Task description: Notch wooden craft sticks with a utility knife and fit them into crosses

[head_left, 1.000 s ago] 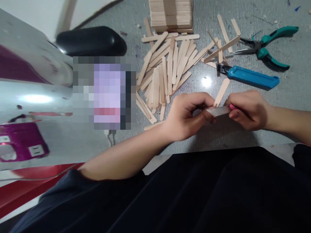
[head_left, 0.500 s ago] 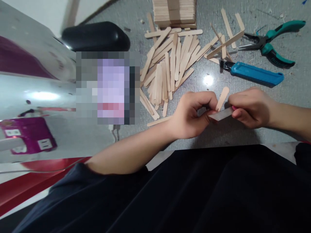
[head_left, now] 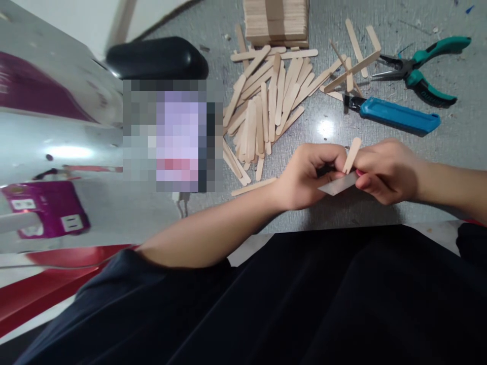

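In the head view, a flat wooden stick (head_left: 353, 153) is held over the table (head_left: 228, 218), its top end poking up between the two hands. Its low end is pinched by the left hand (head_left: 302, 175), whose fingers are curled in to the thumb. A thin shiny blade (head_left: 337, 185) is gripped at its pink end by the right hand (head_left: 391, 170), which is closed in a fist. The blade is laid across the stick's low end; whether the wood is being cut cannot be told.

Past the left hand, a messy pile of sticks (head_left: 251, 126) is spread out, and behind it a bundle of sticks (head_left: 292, 23) is wrapped by a band. Past the right hand, a blue cutter (head_left: 399, 117) is set down near some crossed sticks (head_left: 350, 81). Green-handled pliers (head_left: 404, 71) are left farther back, with their jaws apart.
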The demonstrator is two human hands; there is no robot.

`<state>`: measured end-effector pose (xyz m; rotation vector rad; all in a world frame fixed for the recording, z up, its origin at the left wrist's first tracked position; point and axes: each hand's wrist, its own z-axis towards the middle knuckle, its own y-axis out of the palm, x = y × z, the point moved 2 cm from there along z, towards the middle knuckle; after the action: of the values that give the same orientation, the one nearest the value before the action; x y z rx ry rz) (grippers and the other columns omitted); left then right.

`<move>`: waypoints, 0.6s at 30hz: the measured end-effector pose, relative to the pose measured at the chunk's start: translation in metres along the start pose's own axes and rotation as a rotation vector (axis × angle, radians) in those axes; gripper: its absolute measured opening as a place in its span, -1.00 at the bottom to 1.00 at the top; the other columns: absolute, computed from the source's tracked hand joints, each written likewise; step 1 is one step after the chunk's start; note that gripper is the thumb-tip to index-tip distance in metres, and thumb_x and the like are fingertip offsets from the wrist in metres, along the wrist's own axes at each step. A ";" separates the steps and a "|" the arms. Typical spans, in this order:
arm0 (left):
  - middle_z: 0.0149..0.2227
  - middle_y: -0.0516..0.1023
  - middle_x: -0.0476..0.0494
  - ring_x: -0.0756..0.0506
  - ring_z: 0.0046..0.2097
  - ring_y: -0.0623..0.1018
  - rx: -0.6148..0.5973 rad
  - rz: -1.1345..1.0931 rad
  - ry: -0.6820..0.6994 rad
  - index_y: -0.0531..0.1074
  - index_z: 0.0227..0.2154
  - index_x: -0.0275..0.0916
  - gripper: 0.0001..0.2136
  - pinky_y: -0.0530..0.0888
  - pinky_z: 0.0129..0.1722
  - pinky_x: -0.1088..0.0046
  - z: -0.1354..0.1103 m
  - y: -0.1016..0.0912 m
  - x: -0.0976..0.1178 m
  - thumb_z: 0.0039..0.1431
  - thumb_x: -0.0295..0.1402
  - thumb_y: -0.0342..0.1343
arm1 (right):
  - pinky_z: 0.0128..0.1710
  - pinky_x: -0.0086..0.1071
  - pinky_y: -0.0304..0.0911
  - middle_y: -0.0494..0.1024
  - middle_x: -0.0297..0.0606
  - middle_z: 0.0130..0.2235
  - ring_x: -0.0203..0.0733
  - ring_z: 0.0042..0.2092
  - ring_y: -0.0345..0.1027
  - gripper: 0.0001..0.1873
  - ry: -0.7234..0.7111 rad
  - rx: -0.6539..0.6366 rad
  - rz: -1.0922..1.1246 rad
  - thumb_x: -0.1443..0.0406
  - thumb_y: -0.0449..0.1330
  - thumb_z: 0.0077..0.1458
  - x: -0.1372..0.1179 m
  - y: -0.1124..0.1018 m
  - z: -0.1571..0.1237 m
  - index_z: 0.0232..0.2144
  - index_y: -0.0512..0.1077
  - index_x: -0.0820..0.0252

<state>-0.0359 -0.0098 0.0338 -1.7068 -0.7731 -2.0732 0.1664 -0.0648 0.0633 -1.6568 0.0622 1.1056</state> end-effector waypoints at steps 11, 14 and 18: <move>-0.48 0.58 -0.02 0.03 -0.48 0.57 -0.053 -0.111 -0.059 0.40 -0.45 -0.20 -0.44 0.52 -0.45 0.52 -0.005 0.003 -0.002 0.46 0.14 0.38 | -0.32 -0.21 -0.02 0.50 -0.25 -0.38 -0.17 -0.39 0.25 -0.13 -0.003 -0.081 -0.003 -0.30 -0.38 0.63 0.007 -0.008 -0.003 -0.30 0.42 0.10; -0.50 0.55 0.00 0.05 -0.52 0.54 -0.049 -0.119 -0.075 0.38 -0.46 -0.19 -0.42 0.48 -0.50 0.53 -0.005 0.004 -0.002 0.45 0.16 0.38 | -0.32 -0.21 -0.02 0.50 -0.23 -0.38 -0.18 -0.41 0.22 -0.13 0.015 -0.091 0.007 -0.30 -0.38 0.62 0.008 -0.004 -0.002 -0.31 0.40 0.10; -0.51 0.52 0.00 0.04 -0.51 0.51 -0.039 -0.089 -0.081 0.36 -0.47 -0.18 -0.41 0.43 -0.50 0.51 -0.005 0.004 -0.003 0.44 0.19 0.37 | -0.33 -0.21 -0.05 0.49 -0.23 -0.39 -0.17 -0.42 0.21 -0.09 0.027 -0.092 -0.005 -0.33 -0.41 0.60 0.009 0.000 -0.003 -0.29 0.43 0.11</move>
<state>-0.0370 -0.0163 0.0312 -1.8183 -0.8531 -2.1020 0.1730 -0.0625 0.0567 -1.7536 0.0247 1.0959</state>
